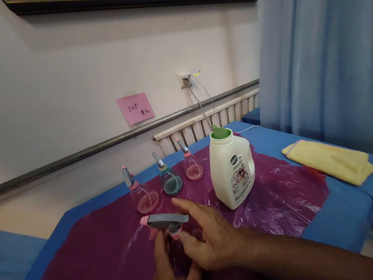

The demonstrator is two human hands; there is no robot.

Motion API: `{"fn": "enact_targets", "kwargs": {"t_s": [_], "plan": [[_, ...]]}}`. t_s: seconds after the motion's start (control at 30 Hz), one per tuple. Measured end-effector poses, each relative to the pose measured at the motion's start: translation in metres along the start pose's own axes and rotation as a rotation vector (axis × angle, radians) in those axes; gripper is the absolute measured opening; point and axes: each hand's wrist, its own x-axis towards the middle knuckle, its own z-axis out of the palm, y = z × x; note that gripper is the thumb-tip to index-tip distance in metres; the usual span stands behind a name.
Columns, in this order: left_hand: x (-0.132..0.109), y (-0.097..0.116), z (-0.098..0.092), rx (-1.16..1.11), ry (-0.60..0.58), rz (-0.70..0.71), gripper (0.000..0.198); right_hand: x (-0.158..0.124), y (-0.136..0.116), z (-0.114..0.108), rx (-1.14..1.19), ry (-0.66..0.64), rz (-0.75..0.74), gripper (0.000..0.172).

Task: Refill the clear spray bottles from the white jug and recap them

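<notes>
1. Two hands meet in the head view over one small clear spray bottle with a grey trigger head and pink nozzle [164,221], low and central above the crinkled purple plastic sheet [101,254].
2. My left hand [171,275] wraps the bottle from below, closed around its body to keep it upright.
3. My right hand [212,243] comes in from the side. Its thumb touches the pink collar and the forefinger lies straight behind the head. I cannot tell whether it pinches.
4. Three more small trigger bottles, two pink [142,197] [191,166] and one teal [169,179], stand in a row beyond.
5. The white plastic detergent jug [232,173] stands open-mouthed just right of them, within easy reach.
6. The folded yellow cloth [330,161] lies well apart on the blue table cover [345,212].
</notes>
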Motion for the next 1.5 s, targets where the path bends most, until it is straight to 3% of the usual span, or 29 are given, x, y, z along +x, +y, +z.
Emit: {"fn": "enact_targets", "kwargs": {"t_s": [0.23,0.43,0.57,0.7,0.9,1.1,1.17,1.3,1.5], "plan": [[0.001,-0.002,0.001,0.118,0.056,-0.021,0.103,0.005,0.004,0.002,-0.010,0.030,0.101,0.077],[0.001,0.007,0.003,-0.014,0.001,0.016,0.094,0.002,0.002,0.002,-0.025,0.069,-0.015,0.062],[0.002,0.010,0.000,0.027,0.008,0.017,0.098,0.001,0.001,0.000,-0.022,0.014,-0.018,0.068],[0.005,0.004,-0.005,0.083,-0.009,0.011,0.102,0.003,0.001,-0.001,-0.031,0.005,0.084,0.074],[0.008,-0.005,-0.008,0.055,-0.059,0.038,0.102,0.001,-0.003,0.000,-0.012,0.033,0.014,0.059],[0.004,0.002,-0.007,0.065,-0.075,-0.002,0.103,0.000,-0.002,-0.002,0.003,-0.016,0.049,0.074],[0.003,0.003,-0.007,0.089,-0.063,0.012,0.099,0.002,-0.002,-0.003,-0.008,0.013,0.067,0.065],[0.003,-0.001,-0.007,0.103,-0.059,0.046,0.098,0.005,-0.006,-0.004,0.017,0.024,0.015,0.030],[0.005,-0.019,-0.008,0.137,-0.092,0.062,0.092,0.003,-0.007,-0.004,0.055,0.069,-0.083,0.027]]}}
